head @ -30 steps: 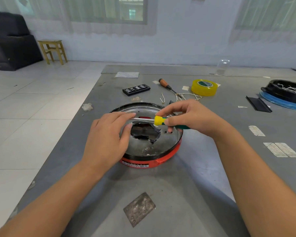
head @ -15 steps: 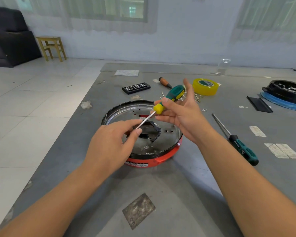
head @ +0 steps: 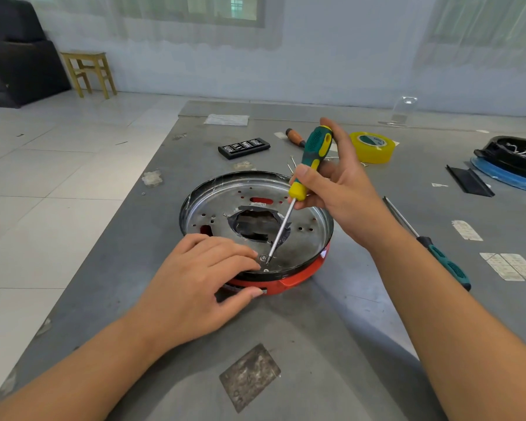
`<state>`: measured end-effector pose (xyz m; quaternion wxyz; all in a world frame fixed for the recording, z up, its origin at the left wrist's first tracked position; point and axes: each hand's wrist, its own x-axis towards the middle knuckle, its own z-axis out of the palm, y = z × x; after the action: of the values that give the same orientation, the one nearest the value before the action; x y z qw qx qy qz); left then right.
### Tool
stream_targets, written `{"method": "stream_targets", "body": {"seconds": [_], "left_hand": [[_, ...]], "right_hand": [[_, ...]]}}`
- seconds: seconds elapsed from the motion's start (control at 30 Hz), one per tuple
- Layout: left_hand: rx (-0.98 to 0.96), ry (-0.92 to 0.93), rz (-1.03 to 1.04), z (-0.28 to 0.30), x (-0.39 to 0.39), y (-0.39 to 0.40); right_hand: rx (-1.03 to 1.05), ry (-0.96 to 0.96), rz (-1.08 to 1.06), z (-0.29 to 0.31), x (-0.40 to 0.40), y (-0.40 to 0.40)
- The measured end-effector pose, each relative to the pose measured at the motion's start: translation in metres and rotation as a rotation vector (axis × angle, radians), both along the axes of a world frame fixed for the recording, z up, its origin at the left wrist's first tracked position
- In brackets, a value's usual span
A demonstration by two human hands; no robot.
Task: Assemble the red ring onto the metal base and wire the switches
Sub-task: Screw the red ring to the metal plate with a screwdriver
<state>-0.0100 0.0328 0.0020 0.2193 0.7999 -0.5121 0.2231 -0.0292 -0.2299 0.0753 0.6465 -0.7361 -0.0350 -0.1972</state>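
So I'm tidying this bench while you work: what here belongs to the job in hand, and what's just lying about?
In use:
metal base
red ring
screw
green-and-yellow screwdriver, in the right hand
left hand, steadying the base

Lying about:
yellow tape roll
bit set
wooden-handled screwdriver
second green screwdriver

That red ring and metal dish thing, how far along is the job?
Done: the metal base already sits in the red ring. In hand: the right hand holds a screwdriver with its tip on a screw near the front rim, while the left hand steadies the ring. Left: no switches or wiring show on it yet.
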Motion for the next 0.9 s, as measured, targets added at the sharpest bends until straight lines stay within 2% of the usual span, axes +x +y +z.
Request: {"method": "stream_targets", "body": {"seconds": [0.47, 0.9], "left_hand": [[-0.008, 0.043, 0.025, -0.005, 0.001, -0.002], [-0.029, 0.160, 0.045, -0.006, -0.002, -0.005]], "right_hand": [[-0.087, 0.025, 0.017, -0.001, 0.000, 0.001], [-0.251, -0.147, 0.133, 0.021, -0.017, 0.017]]}}
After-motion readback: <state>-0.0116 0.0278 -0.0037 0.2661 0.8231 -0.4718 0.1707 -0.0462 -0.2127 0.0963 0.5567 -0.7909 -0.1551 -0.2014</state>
